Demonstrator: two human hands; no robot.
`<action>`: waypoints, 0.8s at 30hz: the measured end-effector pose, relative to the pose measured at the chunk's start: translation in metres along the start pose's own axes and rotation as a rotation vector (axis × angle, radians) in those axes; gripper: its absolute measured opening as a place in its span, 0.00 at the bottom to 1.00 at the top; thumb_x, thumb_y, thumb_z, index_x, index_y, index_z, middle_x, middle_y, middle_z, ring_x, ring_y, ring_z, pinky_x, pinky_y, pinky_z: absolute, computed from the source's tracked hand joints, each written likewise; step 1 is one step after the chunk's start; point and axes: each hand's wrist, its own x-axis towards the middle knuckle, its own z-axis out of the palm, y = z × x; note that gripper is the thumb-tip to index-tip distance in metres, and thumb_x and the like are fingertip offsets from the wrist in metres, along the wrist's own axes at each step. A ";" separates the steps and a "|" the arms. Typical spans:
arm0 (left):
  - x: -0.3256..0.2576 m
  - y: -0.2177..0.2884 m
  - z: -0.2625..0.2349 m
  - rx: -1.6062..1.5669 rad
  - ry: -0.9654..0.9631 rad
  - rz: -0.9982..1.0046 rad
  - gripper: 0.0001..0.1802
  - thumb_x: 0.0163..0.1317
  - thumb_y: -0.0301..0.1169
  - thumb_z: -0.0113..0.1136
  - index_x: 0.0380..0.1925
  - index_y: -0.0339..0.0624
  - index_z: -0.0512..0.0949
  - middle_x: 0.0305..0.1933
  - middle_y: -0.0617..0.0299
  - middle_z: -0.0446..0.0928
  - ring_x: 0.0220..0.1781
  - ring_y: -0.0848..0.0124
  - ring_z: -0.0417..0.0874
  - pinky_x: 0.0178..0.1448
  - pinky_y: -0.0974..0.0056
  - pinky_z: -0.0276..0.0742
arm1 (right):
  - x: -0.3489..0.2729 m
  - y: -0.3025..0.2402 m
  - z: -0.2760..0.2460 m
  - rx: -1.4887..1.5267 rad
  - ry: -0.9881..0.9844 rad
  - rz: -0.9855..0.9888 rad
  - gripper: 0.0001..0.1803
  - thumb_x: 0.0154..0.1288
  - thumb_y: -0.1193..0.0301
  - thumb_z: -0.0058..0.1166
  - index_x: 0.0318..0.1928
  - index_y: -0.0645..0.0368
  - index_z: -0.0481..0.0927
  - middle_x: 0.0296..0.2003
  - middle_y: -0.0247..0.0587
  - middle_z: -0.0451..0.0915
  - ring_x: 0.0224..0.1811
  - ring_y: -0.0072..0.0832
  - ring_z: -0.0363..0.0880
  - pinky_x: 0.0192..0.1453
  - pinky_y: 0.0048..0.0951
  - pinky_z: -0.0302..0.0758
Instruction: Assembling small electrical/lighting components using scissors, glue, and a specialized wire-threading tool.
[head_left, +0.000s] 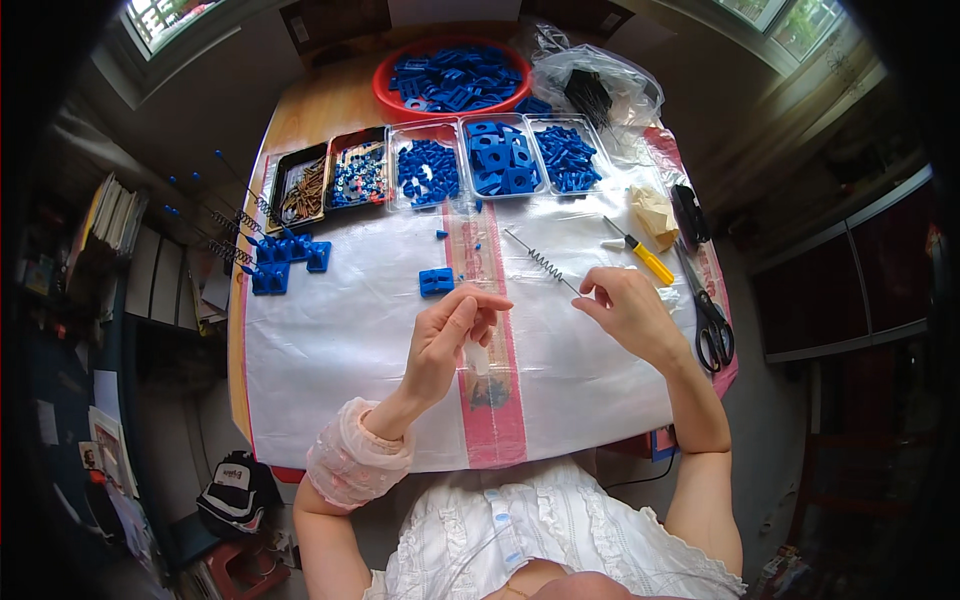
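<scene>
On the white plastic sheet (340, 340) covering the table, the right hand (628, 312) pinches one end of a thin metal rod with a coiled spring (541, 262), while the left hand (450, 335), fingers curled together, seemingly empty, hovers just left of it; a loosened pinch could let the spring slide off toward the small blue plastic block (436, 282).

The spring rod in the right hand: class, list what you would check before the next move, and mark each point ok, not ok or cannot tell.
1. Right hand pinches the spring rod at its near end: ok.
2. Spring sits on the rod: ok.
3. Left hand holds a part: cannot tell, fingers curled.
4. Loose blue block lies within reach on the white sheet: ok.
5. Scissors lie apart from both hands: ok.
</scene>
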 end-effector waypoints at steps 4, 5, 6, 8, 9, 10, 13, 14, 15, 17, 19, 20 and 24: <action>0.005 -0.005 0.004 0.123 0.046 0.073 0.20 0.82 0.37 0.43 0.48 0.36 0.83 0.41 0.65 0.78 0.41 0.77 0.74 0.50 0.70 0.72 | 0.010 0.008 0.012 -0.110 -0.024 0.003 0.12 0.63 0.68 0.65 0.38 0.66 0.82 0.31 0.51 0.83 0.36 0.46 0.82 0.44 0.43 0.76; 0.006 -0.005 0.005 0.168 0.066 0.103 0.20 0.82 0.37 0.43 0.48 0.36 0.83 0.43 0.65 0.79 0.43 0.76 0.76 0.52 0.69 0.73 | 0.011 0.009 0.014 -0.130 -0.035 0.012 0.12 0.64 0.68 0.64 0.38 0.66 0.81 0.34 0.54 0.85 0.40 0.51 0.84 0.47 0.46 0.77; 0.007 -0.003 0.005 0.227 0.069 0.114 0.20 0.82 0.37 0.43 0.49 0.36 0.83 0.45 0.64 0.79 0.45 0.76 0.77 0.54 0.69 0.73 | 0.013 0.013 0.018 -0.139 -0.042 0.005 0.12 0.64 0.67 0.64 0.38 0.66 0.81 0.32 0.53 0.84 0.37 0.49 0.83 0.45 0.45 0.76; 0.009 0.000 0.006 0.342 0.071 0.138 0.20 0.82 0.38 0.42 0.49 0.37 0.82 0.49 0.63 0.81 0.50 0.74 0.79 0.59 0.68 0.74 | 0.016 0.022 0.025 -0.158 -0.054 -0.004 0.12 0.65 0.67 0.64 0.38 0.65 0.81 0.28 0.49 0.82 0.33 0.43 0.81 0.40 0.42 0.75; 0.011 -0.002 0.006 0.305 0.066 0.124 0.21 0.82 0.38 0.42 0.50 0.37 0.82 0.50 0.62 0.80 0.52 0.74 0.79 0.61 0.67 0.73 | 0.016 0.024 0.025 -0.143 -0.061 0.001 0.11 0.65 0.67 0.63 0.37 0.65 0.81 0.28 0.50 0.82 0.33 0.44 0.82 0.41 0.42 0.75; 0.011 -0.003 0.006 0.273 0.064 0.108 0.21 0.82 0.39 0.42 0.50 0.36 0.82 0.51 0.62 0.80 0.54 0.73 0.79 0.63 0.67 0.73 | 0.018 0.023 0.025 -0.125 -0.070 0.003 0.11 0.66 0.68 0.62 0.37 0.65 0.80 0.29 0.50 0.83 0.33 0.45 0.82 0.41 0.42 0.75; 0.015 -0.003 0.009 0.172 0.048 0.092 0.22 0.82 0.40 0.41 0.51 0.36 0.81 0.52 0.60 0.79 0.59 0.71 0.78 0.67 0.64 0.71 | 0.016 0.023 0.028 -0.118 0.061 -0.097 0.10 0.67 0.68 0.61 0.37 0.65 0.80 0.30 0.49 0.82 0.34 0.41 0.82 0.40 0.40 0.76; 0.018 -0.003 0.010 0.136 0.040 0.093 0.22 0.82 0.40 0.41 0.52 0.35 0.80 0.53 0.59 0.79 0.60 0.70 0.78 0.68 0.63 0.71 | 0.015 0.022 0.027 -0.125 0.133 -0.147 0.10 0.67 0.69 0.61 0.37 0.65 0.80 0.30 0.48 0.82 0.34 0.39 0.82 0.40 0.38 0.76; 0.022 -0.002 0.012 0.107 0.019 0.108 0.22 0.82 0.40 0.41 0.52 0.35 0.80 0.54 0.58 0.78 0.61 0.69 0.77 0.69 0.62 0.71 | 0.014 0.019 0.023 -0.004 0.083 -0.135 0.11 0.69 0.68 0.60 0.38 0.65 0.80 0.31 0.48 0.82 0.35 0.38 0.82 0.41 0.37 0.77; 0.030 0.000 0.016 0.045 -0.017 0.135 0.23 0.83 0.40 0.39 0.52 0.34 0.79 0.55 0.56 0.77 0.61 0.68 0.77 0.69 0.61 0.71 | 0.013 -0.003 0.004 0.238 -0.024 -0.106 0.11 0.72 0.67 0.57 0.41 0.65 0.81 0.33 0.47 0.83 0.37 0.38 0.83 0.43 0.35 0.79; 0.041 0.003 0.028 -0.058 -0.074 0.145 0.24 0.83 0.40 0.38 0.52 0.33 0.79 0.56 0.55 0.76 0.61 0.68 0.77 0.69 0.59 0.71 | 0.016 0.003 0.009 0.544 -0.175 -0.072 0.14 0.76 0.64 0.53 0.44 0.63 0.82 0.35 0.42 0.83 0.37 0.31 0.82 0.43 0.31 0.78; 0.047 0.006 0.034 -0.110 -0.104 0.152 0.24 0.83 0.41 0.38 0.52 0.33 0.79 0.57 0.54 0.76 0.61 0.68 0.77 0.69 0.59 0.71 | 0.017 0.008 0.013 0.694 -0.248 -0.056 0.15 0.78 0.62 0.51 0.46 0.62 0.82 0.36 0.39 0.83 0.38 0.27 0.81 0.43 0.29 0.78; 0.066 0.017 0.054 -0.180 -0.218 0.178 0.24 0.83 0.41 0.38 0.52 0.33 0.79 0.58 0.53 0.74 0.62 0.67 0.77 0.71 0.58 0.71 | 0.007 0.008 0.029 1.435 -0.536 0.118 0.22 0.83 0.55 0.41 0.58 0.59 0.76 0.44 0.39 0.82 0.41 0.25 0.80 0.44 0.26 0.79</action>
